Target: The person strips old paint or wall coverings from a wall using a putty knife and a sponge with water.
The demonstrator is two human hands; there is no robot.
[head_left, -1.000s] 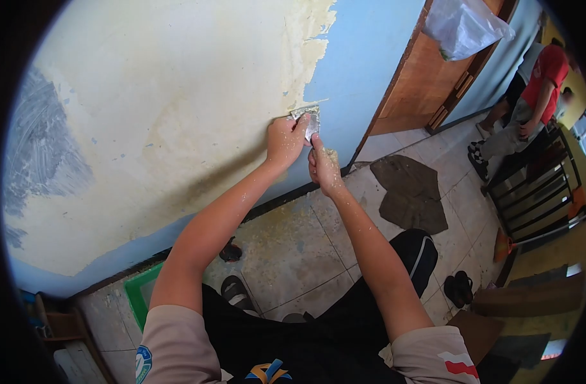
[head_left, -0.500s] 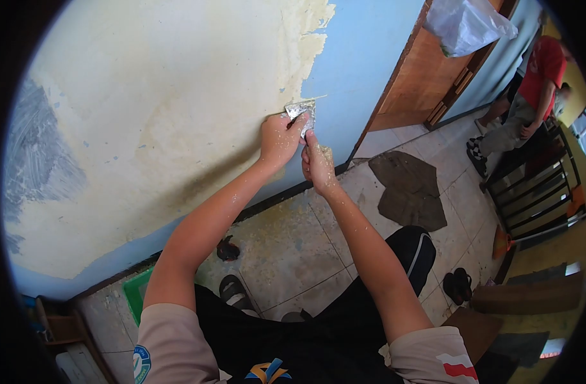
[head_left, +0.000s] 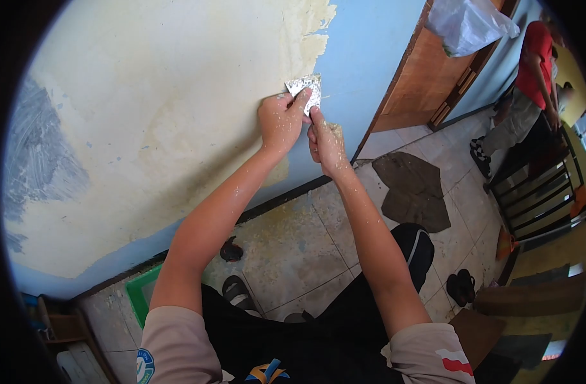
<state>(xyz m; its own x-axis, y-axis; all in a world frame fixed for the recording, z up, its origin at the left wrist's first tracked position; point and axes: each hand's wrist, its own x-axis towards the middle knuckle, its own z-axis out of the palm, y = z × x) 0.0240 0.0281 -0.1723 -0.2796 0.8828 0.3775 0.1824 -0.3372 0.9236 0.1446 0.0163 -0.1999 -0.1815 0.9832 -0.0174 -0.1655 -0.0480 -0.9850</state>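
Note:
Both my hands grip one metal scraper (head_left: 313,83), its wide blade pointing up against the wall and flecked with paint chips. My left hand (head_left: 281,125) is closed on the blade's left side, thumb pressed across its face. Below it, my right hand (head_left: 328,144) wraps around the scraper's lower end, thumb pointing up; paint flakes stick to its skin. The blade lies at the ragged border between the blue paint (head_left: 360,51) and the bare cream wall (head_left: 178,96). Most of the handle is hidden by my fingers.
A wooden door (head_left: 421,86) with a hanging plastic bag (head_left: 469,25) is at right. Dark cloth (head_left: 411,189) and black sandals (head_left: 460,287) lie on the tiled floor. A green tray (head_left: 139,294) sits by my left arm. A person in a red shirt (head_left: 535,64) stands near a railing (head_left: 546,198).
The scraper has moved up along the paint border with both hands still holding it, baring a little more cream wall. The person in the red shirt has shifted posture.

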